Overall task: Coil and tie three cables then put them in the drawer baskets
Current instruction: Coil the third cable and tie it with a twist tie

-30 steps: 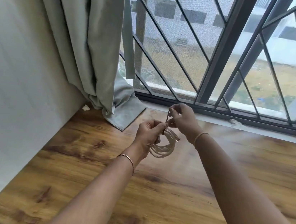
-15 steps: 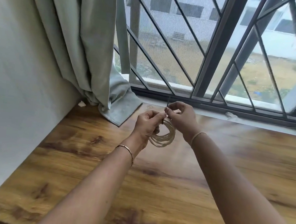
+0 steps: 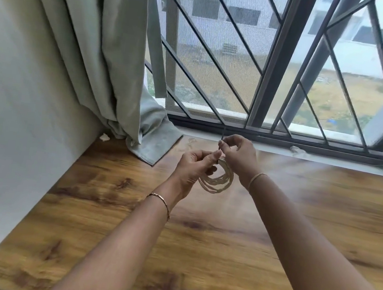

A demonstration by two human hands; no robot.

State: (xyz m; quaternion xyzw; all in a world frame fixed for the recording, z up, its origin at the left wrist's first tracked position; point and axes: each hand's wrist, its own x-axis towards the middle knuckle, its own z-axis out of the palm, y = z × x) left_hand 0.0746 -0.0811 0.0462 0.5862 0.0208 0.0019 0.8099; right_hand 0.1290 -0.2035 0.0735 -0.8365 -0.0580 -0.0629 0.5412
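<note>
The wooden table fills the lower half of my view, with the barred window running from 12 to 3 o'clock and the pale curtain bunched at 10, its hem resting on the tabletop. No drawer or basket shows from here. Both forearms reach in from 6 o'clock and meet just above centre. Compared with a second ago, very little has moved: the hands have stayed together over the same spot, and the right one dipped close to the coil half a second back and now sits a touch higher again, with the strip's end once more poking up. I read that as wrapping and twisting in progress, so this cable is coiled but not yet secured. The left hand has its fingers curled, thumb and forefinger pinching the top of the coiled cable, which hangs below the hands at 6 o'clock from them, above the table and between the two wrists. The right hand, at 2 o'clock from the left and nearly touching it, pinches a thin dark tie between thumb and forefinger — the other fingers loosely bent, holding nothing I can make out. Whether the tie already circles the loops is hidden behind the fingertips.
</note>
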